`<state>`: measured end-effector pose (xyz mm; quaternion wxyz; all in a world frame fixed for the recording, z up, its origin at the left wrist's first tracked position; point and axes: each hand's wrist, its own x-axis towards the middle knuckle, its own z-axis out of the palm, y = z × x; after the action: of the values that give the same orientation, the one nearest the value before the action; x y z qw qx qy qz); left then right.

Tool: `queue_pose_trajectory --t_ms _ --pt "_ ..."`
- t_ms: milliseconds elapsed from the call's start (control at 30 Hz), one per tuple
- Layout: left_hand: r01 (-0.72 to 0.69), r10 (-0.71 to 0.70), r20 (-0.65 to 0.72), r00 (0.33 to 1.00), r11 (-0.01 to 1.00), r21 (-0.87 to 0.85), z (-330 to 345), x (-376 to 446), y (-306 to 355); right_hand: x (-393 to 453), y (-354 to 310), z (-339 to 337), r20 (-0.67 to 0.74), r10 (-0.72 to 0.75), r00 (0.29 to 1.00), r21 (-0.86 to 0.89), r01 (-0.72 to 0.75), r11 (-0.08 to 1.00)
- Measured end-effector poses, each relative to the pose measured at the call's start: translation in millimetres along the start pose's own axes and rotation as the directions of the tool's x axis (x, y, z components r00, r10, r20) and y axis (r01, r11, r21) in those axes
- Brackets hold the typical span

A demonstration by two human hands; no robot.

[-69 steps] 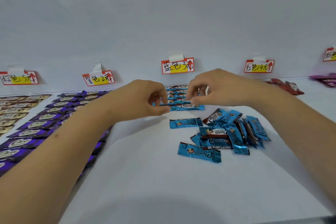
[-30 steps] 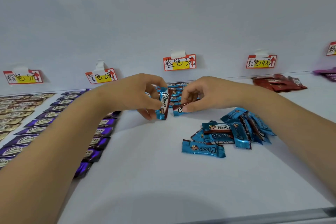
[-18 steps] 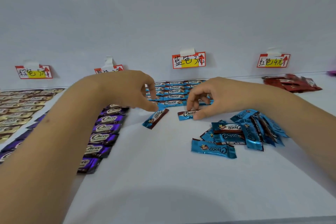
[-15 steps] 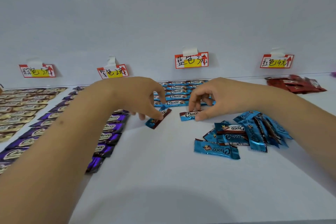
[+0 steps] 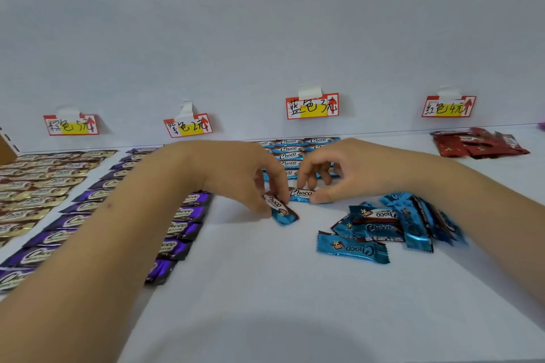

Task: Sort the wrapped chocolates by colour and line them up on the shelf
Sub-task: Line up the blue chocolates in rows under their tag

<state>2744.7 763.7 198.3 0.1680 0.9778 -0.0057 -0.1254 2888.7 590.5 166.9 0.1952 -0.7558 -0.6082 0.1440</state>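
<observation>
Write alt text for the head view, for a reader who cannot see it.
Two bare hands each set a blue wrapped chocolate on a white shelf: the left hand pinches a tilted one, the right hand a level one, just in front of neat blue rows. A loose blue pile lies right; purple rows and gold rows left, red ones far right.
</observation>
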Motion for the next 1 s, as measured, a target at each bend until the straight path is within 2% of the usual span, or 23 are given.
queue_pose_trajectory --t_ms 200,400,500,733,1000 --pt "0.069 -0.066 -0.072 0.995 0.997 0.041 1 -12 -23 3 0 6 -0.019 -0.012 1.000 -0.038 0.011 0.999" --pt "0.052 -0.049 -0.280 0.959 0.999 0.003 11 -11 -47 6 1 10 -0.046 -0.008 0.999 -0.038 0.006 0.999" --pt "0.042 -0.032 -0.330 0.943 0.999 0.023 14 -6 -53 7 0 10 -0.072 -0.013 0.997 -0.080 0.007 0.997" --pt "-0.020 0.045 -0.372 0.927 0.997 0.071 13 -9 -54 13 -1 16 -0.108 -0.076 0.991 -0.161 0.059 0.985" --pt "0.006 0.017 -0.353 0.936 0.998 0.064 13 -13 -64 16 -3 17 -0.145 -0.079 0.986 -0.175 0.053 0.983"
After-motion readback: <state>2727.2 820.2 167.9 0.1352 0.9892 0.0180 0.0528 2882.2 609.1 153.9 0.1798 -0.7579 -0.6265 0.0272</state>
